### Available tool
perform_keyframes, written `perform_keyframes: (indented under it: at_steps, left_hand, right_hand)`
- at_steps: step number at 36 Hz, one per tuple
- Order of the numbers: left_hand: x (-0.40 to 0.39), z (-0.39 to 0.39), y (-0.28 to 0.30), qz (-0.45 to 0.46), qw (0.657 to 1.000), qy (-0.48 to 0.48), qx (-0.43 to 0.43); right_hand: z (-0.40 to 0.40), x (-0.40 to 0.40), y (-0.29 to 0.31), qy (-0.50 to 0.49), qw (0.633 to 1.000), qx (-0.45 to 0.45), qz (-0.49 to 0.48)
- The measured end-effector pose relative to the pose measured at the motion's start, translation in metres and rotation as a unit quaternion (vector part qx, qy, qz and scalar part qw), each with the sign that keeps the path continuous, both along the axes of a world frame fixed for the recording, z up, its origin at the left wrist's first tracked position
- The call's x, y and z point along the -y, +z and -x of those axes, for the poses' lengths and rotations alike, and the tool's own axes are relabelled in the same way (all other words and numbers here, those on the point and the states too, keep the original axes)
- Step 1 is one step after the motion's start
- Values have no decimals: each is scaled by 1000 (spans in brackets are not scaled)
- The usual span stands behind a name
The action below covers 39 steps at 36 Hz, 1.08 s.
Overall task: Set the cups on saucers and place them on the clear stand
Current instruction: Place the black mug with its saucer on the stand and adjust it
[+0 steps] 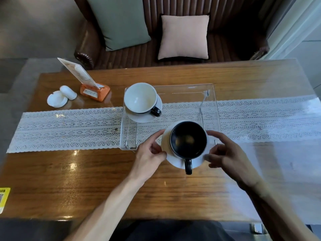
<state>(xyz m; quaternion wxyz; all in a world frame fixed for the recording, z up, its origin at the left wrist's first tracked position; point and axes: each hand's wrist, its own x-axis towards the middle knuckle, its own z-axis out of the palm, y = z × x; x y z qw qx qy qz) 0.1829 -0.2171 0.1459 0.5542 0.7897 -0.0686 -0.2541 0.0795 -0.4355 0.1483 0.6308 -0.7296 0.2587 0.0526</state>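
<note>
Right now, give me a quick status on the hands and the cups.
Both hands, left and right, grip the saucer under the black cup. White cup already on clear stand. Nothing blocking.

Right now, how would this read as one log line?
left hand + right hand: holding saucer with black cup | white cup: on stand | second set: not yet released

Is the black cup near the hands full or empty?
Empty. The black cup stands upright on its white saucer, and its dark inner bottom shows bare with only a faint reflection, no liquid.
</note>
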Motion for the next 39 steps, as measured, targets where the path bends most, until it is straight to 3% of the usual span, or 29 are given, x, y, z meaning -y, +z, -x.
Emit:
perform_keyframes:
  at_steps: [5, 19, 30, 32, 36, 39]
  left_hand:
    - [16, -17, -12, -8, 1000, 15, 2]
    - [41, -39, -36, -96, 993, 28, 59]
    - [40, -40, -35, -199, 961, -35, 188]
    - [36, -37, -35, -227, 946, -54, 227]
    - [25, -27, -35, -265, 914, -79, 297]
    - [13, -15, -37, -278, 888, -105, 352]
  right_hand:
    - [-21, 10, -9, -30, 999, -12, -4]
    - [-55, -5, -16, -59, 983, -73, 157]
    - [-55, -4, -22, -16, 960, -53, 273]
    - [-51, -5, -25, -5, 947, -41, 319]
    - [-38, -14, -29, 12, 881, -14, 473]
    - [-19, -23, -37, 31, 843, 31, 537]
